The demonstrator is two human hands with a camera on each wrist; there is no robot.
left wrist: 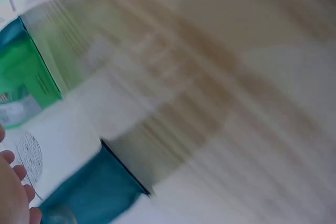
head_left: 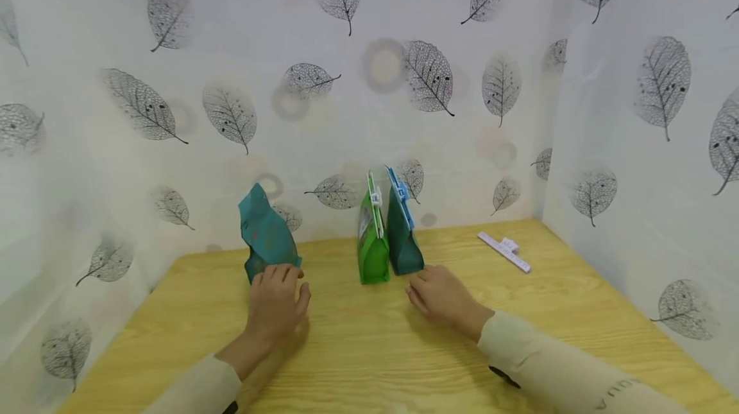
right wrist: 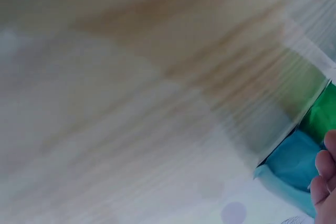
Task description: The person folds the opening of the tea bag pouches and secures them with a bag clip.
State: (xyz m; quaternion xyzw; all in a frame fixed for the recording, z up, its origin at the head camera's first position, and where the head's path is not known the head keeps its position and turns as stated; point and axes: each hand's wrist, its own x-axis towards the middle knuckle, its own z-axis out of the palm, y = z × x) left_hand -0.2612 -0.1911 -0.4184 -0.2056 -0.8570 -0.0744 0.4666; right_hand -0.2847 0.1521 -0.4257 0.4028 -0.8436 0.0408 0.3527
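A teal bag [head_left: 268, 231] without a clip stands at the left of the table, its top leaning left. My left hand [head_left: 276, 298] is right in front of it, fingers loosely bent and overlapping its lower part. In the middle stands a green bag [head_left: 374, 257] with a white sealing clip [head_left: 376, 205] along its top. Beside it is a dark teal bag [head_left: 404, 253] closed by a blue sealing clip [head_left: 402, 194]. My right hand [head_left: 441, 295], fingers loosely curled around nothing, is by that bag's lower front corner. The right wrist view shows its fingertips [right wrist: 324, 163] near the bags.
A lilac sealing clip [head_left: 503, 251] lies on the right side of the wooden table [head_left: 358, 350]. Leaf-printed white curtains [head_left: 346, 112] enclose the table at the back and sides.
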